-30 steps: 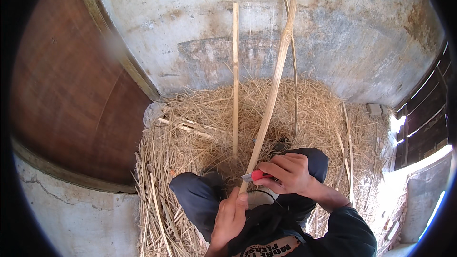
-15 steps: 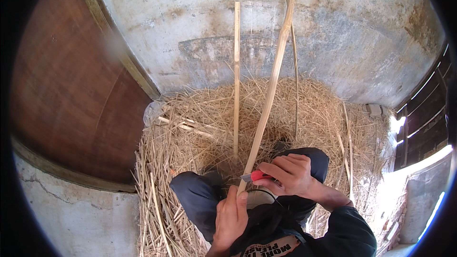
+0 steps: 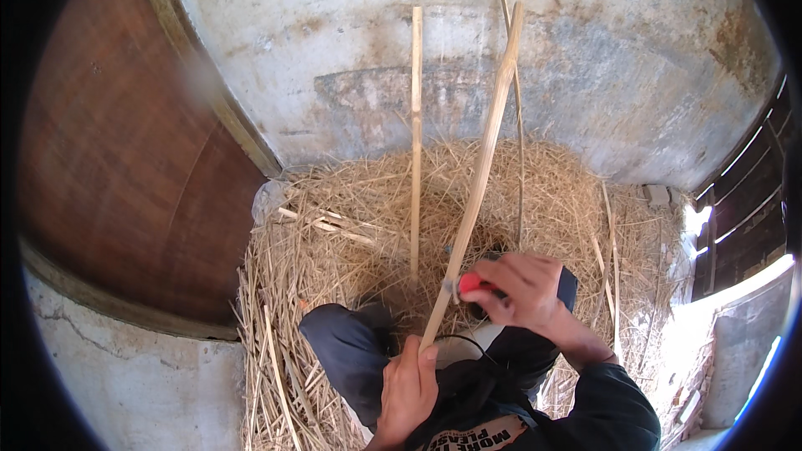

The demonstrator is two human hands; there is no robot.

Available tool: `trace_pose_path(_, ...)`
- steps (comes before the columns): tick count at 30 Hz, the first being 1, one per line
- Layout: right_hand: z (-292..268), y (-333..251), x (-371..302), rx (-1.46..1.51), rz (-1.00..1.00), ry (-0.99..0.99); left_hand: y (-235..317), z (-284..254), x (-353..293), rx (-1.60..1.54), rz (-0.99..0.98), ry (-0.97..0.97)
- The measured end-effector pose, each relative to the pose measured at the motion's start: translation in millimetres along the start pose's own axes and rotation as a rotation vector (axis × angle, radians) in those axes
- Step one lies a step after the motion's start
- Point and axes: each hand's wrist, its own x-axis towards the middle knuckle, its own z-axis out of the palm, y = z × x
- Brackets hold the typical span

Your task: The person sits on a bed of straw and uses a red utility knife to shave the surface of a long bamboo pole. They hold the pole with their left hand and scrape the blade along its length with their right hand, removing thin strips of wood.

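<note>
A long pale wooden strip (image 3: 484,163) slants up and away from the person, its lower end inside the left hand (image 3: 409,388) and its far end standing out against the wall (image 3: 618,75). The thumb and fingers of that hand are clamped on the strip close to its near tip, so nearly all of its length reaches out beyond the grip, unsupported by the other hand.

A little farther up the strip, on its right side, the right hand (image 3: 530,291) has its fingers wrapped round a red-handled knife (image 3: 471,282). The blade is blurred at the strip's edge; whether it touches the wood I cannot tell.

The person's bent knees, in dark trousers (image 3: 338,338), lie to either side of the work. Beyond them spreads a bed of straw (image 3: 351,192). A straight pale stick (image 3: 416,117) rises to the left of the held strip, well apart from it, while a thinner stick (image 3: 519,129) passes behind the strip's upper part. At far left is a brown panel (image 3: 109,134).
</note>
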Motion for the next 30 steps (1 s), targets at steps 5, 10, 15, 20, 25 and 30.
trace_pose_path(5,-1.2,30.0,18.1,-0.002,0.051,0.035,3.0,-0.8,-11.4,-0.010,-0.067,-0.004)
trace_pose_path(10,-5.3,89.3,45.7,-0.051,0.294,0.115,-0.1,-1.1,-27.4,-0.027,-0.226,-0.091)
trace_pose_path(15,-4.6,96.5,61.3,-0.051,0.220,0.118,-16.7,4.8,-47.5,-0.102,-0.235,-0.051)
trace_pose_path(20,0.9,97.3,61.1,-0.031,0.260,0.126,-20.7,0.2,-41.2,-0.131,-0.162,-0.051)
trace_pose_path(25,-0.1,93.2,60.9,-0.123,0.205,0.175,-19.1,-2.0,-37.8,-0.174,-0.113,-0.072)
trace_pose_path(30,3.9,96.0,59.7,-0.152,0.151,0.224,-23.3,-4.4,-40.6,-0.253,-0.092,-0.117)
